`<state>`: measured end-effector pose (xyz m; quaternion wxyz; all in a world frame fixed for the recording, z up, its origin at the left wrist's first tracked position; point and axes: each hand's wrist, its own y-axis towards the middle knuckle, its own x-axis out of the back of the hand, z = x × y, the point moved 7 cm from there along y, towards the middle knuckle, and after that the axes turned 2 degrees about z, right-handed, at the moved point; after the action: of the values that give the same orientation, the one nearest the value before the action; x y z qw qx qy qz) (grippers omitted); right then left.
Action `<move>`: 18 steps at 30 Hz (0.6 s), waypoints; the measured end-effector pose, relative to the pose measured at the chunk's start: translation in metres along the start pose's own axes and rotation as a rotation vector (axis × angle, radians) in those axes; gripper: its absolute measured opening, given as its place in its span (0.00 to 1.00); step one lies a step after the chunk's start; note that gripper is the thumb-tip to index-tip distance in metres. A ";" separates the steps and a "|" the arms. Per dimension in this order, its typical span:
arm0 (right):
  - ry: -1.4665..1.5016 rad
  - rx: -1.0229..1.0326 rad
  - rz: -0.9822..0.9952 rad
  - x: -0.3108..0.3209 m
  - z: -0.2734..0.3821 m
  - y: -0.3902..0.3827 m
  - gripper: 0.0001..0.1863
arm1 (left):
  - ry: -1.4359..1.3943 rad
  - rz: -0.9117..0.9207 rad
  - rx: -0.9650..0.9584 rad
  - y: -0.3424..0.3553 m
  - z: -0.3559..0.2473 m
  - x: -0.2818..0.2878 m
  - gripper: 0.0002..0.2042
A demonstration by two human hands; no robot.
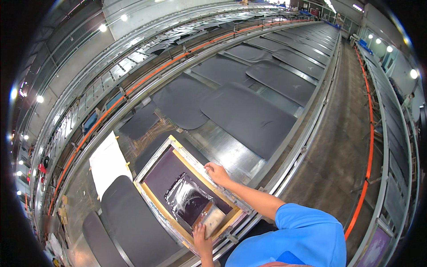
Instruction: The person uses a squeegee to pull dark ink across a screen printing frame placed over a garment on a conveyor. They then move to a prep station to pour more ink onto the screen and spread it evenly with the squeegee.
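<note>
A screen-printing frame (147,190) with yellow tape along its inner edges lies tilted across the table in front of me. On its dark mesh is a patch of glossy wet ink (183,196) with pale lines in it. A squeegee (212,221) with a light, worn handle rests at the near end of the mesh. My left hand (203,240) has its fingers curled at the squeegee's left end, over the frame's near side; the fingertips are partly hidden. On the right long side, my right hand (217,173) is closed at the frame's outer edge.
Dark flat panels with rounded corners (249,113) lie in a long row on the metal table. A white sheet (109,162) is left of the frame. Metal rails (307,142) edge the table, with an aisle (331,129) beyond. Another long table (396,155) stands right.
</note>
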<state>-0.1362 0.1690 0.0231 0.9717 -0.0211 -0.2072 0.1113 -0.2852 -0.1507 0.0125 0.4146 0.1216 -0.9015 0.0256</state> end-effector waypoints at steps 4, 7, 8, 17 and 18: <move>0.070 0.119 -0.061 -0.071 0.035 -0.037 0.12 | -0.023 -0.014 0.080 -0.036 0.036 0.055 0.30; 0.125 0.121 -0.023 -0.148 0.039 -0.068 0.13 | -0.024 -0.026 0.093 -0.059 0.091 0.109 0.28; 0.146 0.144 -0.036 -0.175 0.043 -0.078 0.13 | -0.023 -0.036 0.092 -0.069 0.109 0.126 0.27; 0.091 0.005 0.073 -0.324 0.085 -0.176 0.13 | -0.044 0.040 0.182 -0.137 0.240 0.248 0.27; 0.098 0.039 0.040 -0.333 0.092 -0.180 0.12 | -0.054 0.037 0.169 -0.140 0.251 0.252 0.27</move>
<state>-0.4327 -0.0819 -0.0103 0.9785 -0.0117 -0.1569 0.1337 -0.5959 -0.3733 0.0305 0.3779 0.1400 -0.9091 0.1058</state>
